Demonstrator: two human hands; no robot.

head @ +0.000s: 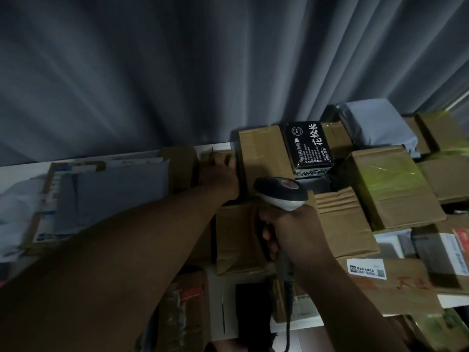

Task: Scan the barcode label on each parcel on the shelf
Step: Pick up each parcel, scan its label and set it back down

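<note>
My right hand [286,229] grips the handle of a black-and-white barcode scanner [281,193], whose head points up and away over the parcels. My left hand [220,171] reaches far back on the top shelf, its fingers curled over the top edge of a brown cardboard parcel [215,154] with a white label. A taller brown box [264,151] stands right of that hand. A black box with white lettering [308,146] sits beside it. A brown parcel [236,240] lies below my left wrist.
Grey mailer bags [111,194] lie at the left of the white shelf [20,168]. Taped brown boxes [390,184] and a grey bag [378,123] fill the right. A grey curtain [177,72] hangs behind. More parcels [393,278] sit on a lower level.
</note>
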